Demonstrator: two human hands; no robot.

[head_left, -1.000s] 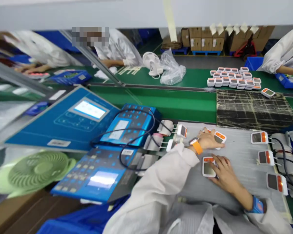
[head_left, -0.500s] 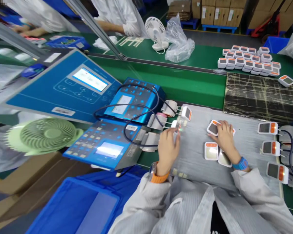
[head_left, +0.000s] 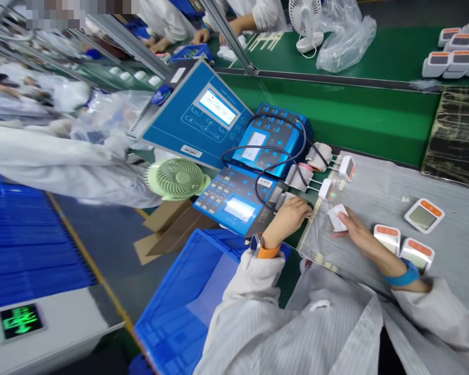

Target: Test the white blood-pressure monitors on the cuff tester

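Observation:
My left hand [head_left: 293, 216], with an orange-strapped watch at the wrist, is closed over the nearest white socket unit [head_left: 283, 200] beside the blue testers. My right hand [head_left: 352, 225] holds a small white device [head_left: 337, 217] above the grey mat, its back facing up. Two white devices with orange buttons are plugged into holders, one device [head_left: 347, 168] behind the other [head_left: 326, 190]. On the mat lie a tilted device [head_left: 424, 215] and two more, one [head_left: 387, 238] beside the other [head_left: 417, 254].
Blue testers [head_left: 238, 203] with looping dark cables stand left of the mat, near a green fan [head_left: 180, 178]. A blue crate [head_left: 168, 302] is below. Across the bench are a white fan [head_left: 305, 23], plastic bag, stacked devices and other people's hands.
The view has swung left. My right hand has picked up a device and brought it toward the holders. My left hand has moved from the middle holder's device to the nearest holder.

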